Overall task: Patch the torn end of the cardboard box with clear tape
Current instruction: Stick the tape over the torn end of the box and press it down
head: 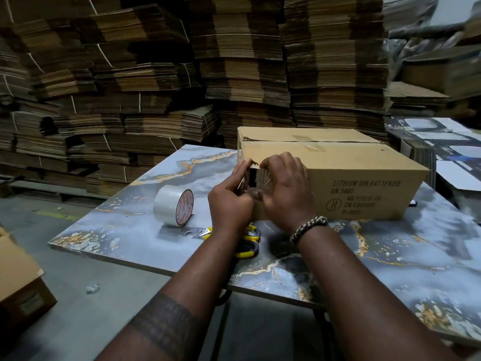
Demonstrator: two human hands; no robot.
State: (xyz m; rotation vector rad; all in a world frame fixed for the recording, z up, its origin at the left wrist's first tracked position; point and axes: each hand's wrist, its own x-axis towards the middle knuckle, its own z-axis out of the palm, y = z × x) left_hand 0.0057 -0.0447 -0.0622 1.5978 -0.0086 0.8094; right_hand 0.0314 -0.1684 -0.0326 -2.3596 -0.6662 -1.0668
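Observation:
A brown cardboard box (338, 162) printed "LITHIUM ION BATTERIES" lies on the marbled table (135, 230). Its near left corner is torn, with ragged edges showing. A shiny strip of clear tape (256, 178) lies over that corner. My left hand (230, 204) pinches the tape's left edge against the box end. My right hand (285, 186) presses its fingers flat over the tape on the box's side. A roll of clear tape (173, 208) with a red-printed core stands on the table left of my hands.
Yellow-handled scissors (246, 246) lie on the table under my left wrist. Tall stacks of flattened cardboard (156, 74) fill the back. Printed flat boxes (429, 142) sit at the right. Another carton (18, 277) stands on the floor at the left.

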